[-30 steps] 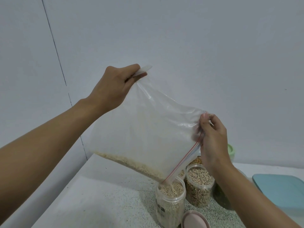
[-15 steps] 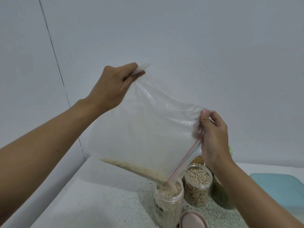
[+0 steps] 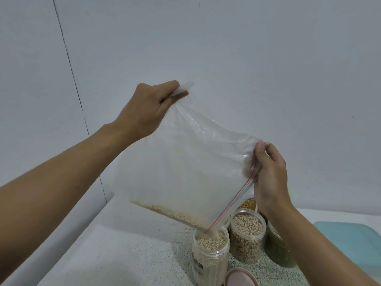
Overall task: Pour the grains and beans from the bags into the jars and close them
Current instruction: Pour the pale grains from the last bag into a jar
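A clear zip bag (image 3: pixel 185 168) hangs tilted above the counter, a thin band of pale grains lying along its low edge. My left hand (image 3: pixel 148 108) pinches its raised bottom corner. My right hand (image 3: pixel 268 174) pinches the red zip edge at the bag's mouth. Grains run from the lowest corner into an open clear jar (image 3: pixel 210 259), which is almost full. Beside it stands an open jar of beige beans (image 3: pixel 246 236), then a jar of dark green beans (image 3: pixel 276 250) partly behind my right forearm. One more jar of tan grains (image 3: pixel 247 204) shows behind.
A pink lid (image 3: pixel 241 278) lies on the speckled counter (image 3: pixel 127 254) in front of the jars. A light blue lid or tray (image 3: pixel 348 242) sits at the right. The grey wall stands close behind and at the left.
The band of grains in the bag has thinned and the jar below has filled a little more. Both hands keep their grip; the view has shifted slightly.
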A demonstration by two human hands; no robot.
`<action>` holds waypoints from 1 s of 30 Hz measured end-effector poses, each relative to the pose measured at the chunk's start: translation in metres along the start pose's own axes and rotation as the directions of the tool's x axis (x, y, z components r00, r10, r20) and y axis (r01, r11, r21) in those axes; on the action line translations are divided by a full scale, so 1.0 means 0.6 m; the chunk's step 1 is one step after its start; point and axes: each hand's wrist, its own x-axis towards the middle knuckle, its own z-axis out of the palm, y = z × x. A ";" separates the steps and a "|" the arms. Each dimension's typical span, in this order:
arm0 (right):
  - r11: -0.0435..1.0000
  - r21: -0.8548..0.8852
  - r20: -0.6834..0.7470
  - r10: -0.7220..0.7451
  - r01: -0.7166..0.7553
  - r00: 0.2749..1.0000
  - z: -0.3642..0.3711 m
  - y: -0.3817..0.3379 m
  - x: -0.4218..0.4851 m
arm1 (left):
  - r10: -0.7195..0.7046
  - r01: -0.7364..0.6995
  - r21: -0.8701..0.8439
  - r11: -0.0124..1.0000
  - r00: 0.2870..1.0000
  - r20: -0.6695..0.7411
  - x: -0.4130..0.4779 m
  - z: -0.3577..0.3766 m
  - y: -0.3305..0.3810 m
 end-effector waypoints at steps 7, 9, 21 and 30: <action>1.000 0.009 -0.018 -0.005 0.005 1.000 -0.004 -0.005 0.002 | 0.025 -0.025 0.002 1.000 1.000 0.008 0.012 0.005 0.009; 1.000 0.016 -0.017 -0.012 0.012 1.000 -0.003 -0.009 0.005 | 0.025 -0.025 -0.002 1.000 1.000 0.001 0.015 0.005 0.009; 1.000 0.017 -0.016 -0.017 0.017 1.000 0.001 -0.012 0.019 | 0.044 -0.044 0.008 0.999 0.999 -0.002 0.027 0.003 0.007; 1.000 -0.016 -0.050 0.014 -0.015 0.999 0.007 0.000 0.016 | 0.087 -0.087 0.001 0.996 0.995 0.053 0.046 0.004 0.007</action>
